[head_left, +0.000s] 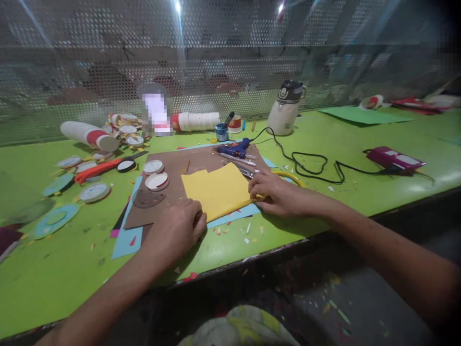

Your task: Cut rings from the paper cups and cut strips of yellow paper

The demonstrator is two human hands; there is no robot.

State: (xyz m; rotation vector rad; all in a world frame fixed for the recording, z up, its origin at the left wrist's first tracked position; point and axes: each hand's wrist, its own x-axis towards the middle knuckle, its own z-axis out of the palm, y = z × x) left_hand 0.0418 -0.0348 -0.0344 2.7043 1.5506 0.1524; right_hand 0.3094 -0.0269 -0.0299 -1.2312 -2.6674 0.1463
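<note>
A sheet of yellow paper (218, 187) lies over brown card, its near edge folded or curled up. My left hand (183, 221) is closed at the sheet's near left corner, with fingers curled around the edge. At the near right corner, my right hand (270, 192) pinches the same paper between thumb and fingers. Just beyond the sheet are a blue glue gun (236, 150) and metal scissors with a yellow handle (290, 177), partly hidden by my right hand. Two round white cup bottoms (157, 181) and a dark protractor (147, 198) sit left of the paper.
Brown card (173, 161) and light blue paper (124, 240) lie on the green table (201, 259). Left are an orange cutter (97, 169) and several paper discs. Behind stand stacked paper cups (198, 121), a paint jar (222, 132) and a jug (284, 110). A black cord (324, 178) reaches a purple box (396, 158).
</note>
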